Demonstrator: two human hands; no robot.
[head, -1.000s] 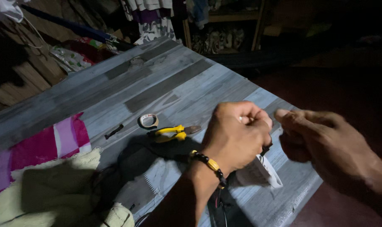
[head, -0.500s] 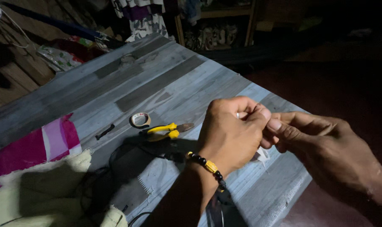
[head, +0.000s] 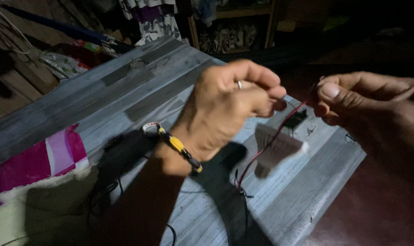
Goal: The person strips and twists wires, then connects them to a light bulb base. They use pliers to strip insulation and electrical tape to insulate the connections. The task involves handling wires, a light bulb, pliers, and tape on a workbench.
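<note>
I see my left hand raised over the table, with its back to me. Its fingers are curled in, and the thumb and first finger look pinched together near the top end of a thin red wire. The hand is blurry, so I cannot tell if it really grips the wire. A bead bracelet in yellow and black sits on that wrist.

My right hand is just beside it, to the right. Its thumb and fingers are pressed together at the top of the same red wire. The two hands are close but not touching.

The wire is long and thin. It runs on a slant from the fingertips at the upper right down to the lower left, to a dark tangle of wires low over the table.

A small white lamp piece, ridged and wider at one end, is behind the wire. Its wide end points right and its narrow end points down to the left. I cannot tell if it hangs or lies on the table.

The grey plank table is under all this. A pink and white cloth lies at the left edge. Shelves with clutter stand in the dark behind.
</note>
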